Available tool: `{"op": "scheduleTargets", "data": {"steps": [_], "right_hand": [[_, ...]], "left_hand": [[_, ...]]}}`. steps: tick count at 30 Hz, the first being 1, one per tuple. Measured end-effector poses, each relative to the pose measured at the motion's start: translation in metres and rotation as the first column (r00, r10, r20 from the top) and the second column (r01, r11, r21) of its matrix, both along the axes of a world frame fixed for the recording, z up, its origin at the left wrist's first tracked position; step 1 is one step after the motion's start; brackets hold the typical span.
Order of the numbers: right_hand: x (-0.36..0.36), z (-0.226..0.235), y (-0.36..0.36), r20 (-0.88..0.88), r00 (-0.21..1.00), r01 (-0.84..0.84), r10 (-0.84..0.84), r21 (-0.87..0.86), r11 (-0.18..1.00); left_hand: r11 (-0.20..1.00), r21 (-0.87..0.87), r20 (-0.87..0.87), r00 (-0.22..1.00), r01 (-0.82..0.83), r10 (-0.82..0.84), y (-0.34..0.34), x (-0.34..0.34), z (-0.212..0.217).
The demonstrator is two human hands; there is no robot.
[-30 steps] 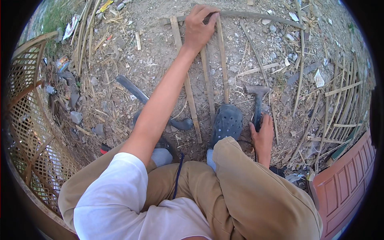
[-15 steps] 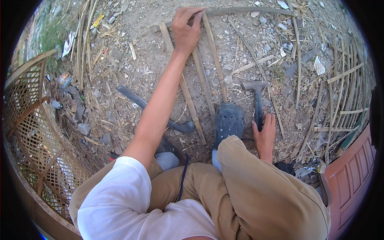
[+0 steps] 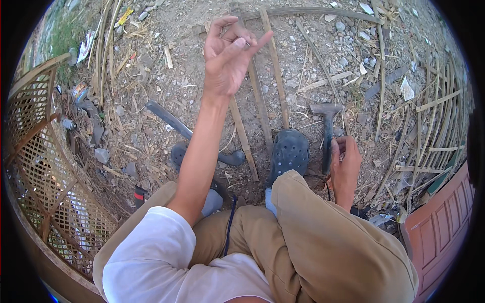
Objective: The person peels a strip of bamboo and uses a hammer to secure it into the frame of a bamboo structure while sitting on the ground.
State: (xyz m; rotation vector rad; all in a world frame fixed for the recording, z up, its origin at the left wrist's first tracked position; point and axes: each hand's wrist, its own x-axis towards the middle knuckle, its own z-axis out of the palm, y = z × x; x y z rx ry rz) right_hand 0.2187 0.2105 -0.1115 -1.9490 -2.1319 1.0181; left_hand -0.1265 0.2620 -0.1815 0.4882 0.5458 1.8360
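Note:
My left hand (image 3: pixel 227 58) is raised over the far ends of the wooden slats, palm turned up. Its thumb and middle fingers pinch a small dark piece (image 3: pixel 247 45), too small to name surely, while the index finger points out. Under and beside it lie narrow slats (image 3: pixel 258 101) (image 3: pixel 277 68) on the dirt, crossed at the far end by a long curved strip (image 3: pixel 308 10). My right hand (image 3: pixel 345 164) is low at the right, fingers curled, just beside the handle of a hammer (image 3: pixel 327 126) lying on the ground. What those fingers hold, if anything, is hidden.
A dark curved metal bar (image 3: pixel 169 119) lies partly behind my left forearm. My dark clog (image 3: pixel 289 154) stands by the slat ends. A wooden lattice (image 3: pixel 35 151) leans at the left; a bundle of slats (image 3: pixel 439 106) and a reddish-brown panelled piece (image 3: pixel 442 222) are at the right.
My left hand has lifted off the crossing strip and turned palm up, with a small piece in its fingertips. My right hand has shifted from the hammer handle slightly to the right.

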Motion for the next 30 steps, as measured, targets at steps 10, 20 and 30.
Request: {"op": "scheduleTargets", "data": {"steps": [10,20,30], "right_hand": [[-0.103,0.033,0.068,-0.744,0.660,-0.024,-0.104,-0.159,0.987],[-0.104,0.052,0.055,-0.906,0.415,-0.174,-0.081,-0.166,0.971],[-0.104,0.060,0.047,-0.974,0.226,-0.229,-0.031,-0.084,0.970]], "left_hand": [[0.895,0.303,-0.193,0.941,0.328,-0.279,-0.032,0.022,0.054],[0.827,0.463,-0.161,0.948,0.318,-0.274,-0.042,0.028,0.090],[0.800,0.361,-0.280,0.874,0.478,-0.397,-0.050,0.020,0.121]]}}
